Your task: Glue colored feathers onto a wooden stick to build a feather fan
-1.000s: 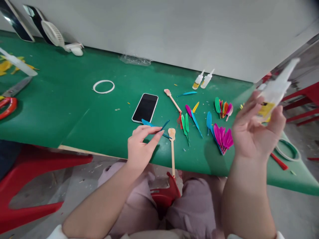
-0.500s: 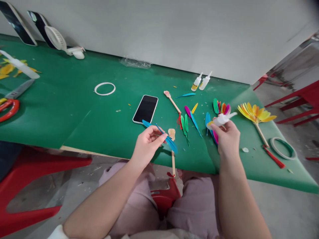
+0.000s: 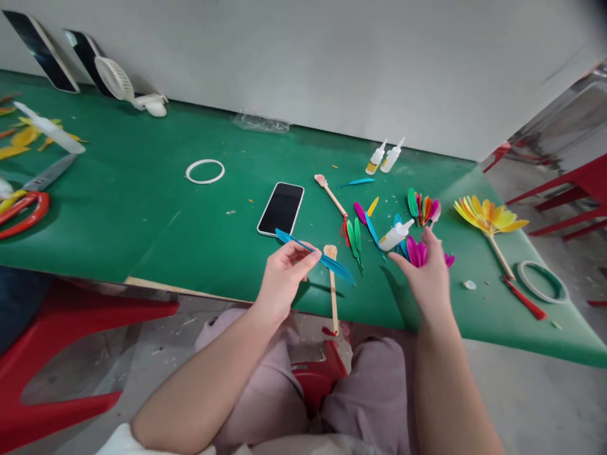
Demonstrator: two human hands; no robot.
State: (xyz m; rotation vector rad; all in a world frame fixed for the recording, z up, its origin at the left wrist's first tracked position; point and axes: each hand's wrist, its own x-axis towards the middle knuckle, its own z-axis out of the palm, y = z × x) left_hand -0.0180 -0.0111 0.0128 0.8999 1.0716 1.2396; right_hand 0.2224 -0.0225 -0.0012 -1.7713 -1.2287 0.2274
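Observation:
My left hand (image 3: 283,278) pinches blue feathers (image 3: 315,255) above the near edge of the green table (image 3: 142,208). Just right of them a wooden stick (image 3: 332,284) with a shaped head lies pointing off the table edge. My right hand (image 3: 427,275) hovers over a bunch of magenta feathers (image 3: 417,251), its fingers loosely spread. A small white glue bottle (image 3: 394,235) lies at its fingertips, touching or just released; I cannot tell which. Loose green, blue and pink feathers (image 3: 360,230) lie between my hands.
A phone (image 3: 281,208) lies face up left of the feathers. Two glue bottles (image 3: 384,157) stand at the back. A yellow feather fan (image 3: 488,218) and a green ring (image 3: 540,281) lie right. A white ring (image 3: 205,171), scissors (image 3: 28,205) and a small fan (image 3: 118,82) are left.
My right hand came down from the upper right with the glue bottle to the table beside the magenta feathers. My left hand lifted the blue feathers slightly and turned them.

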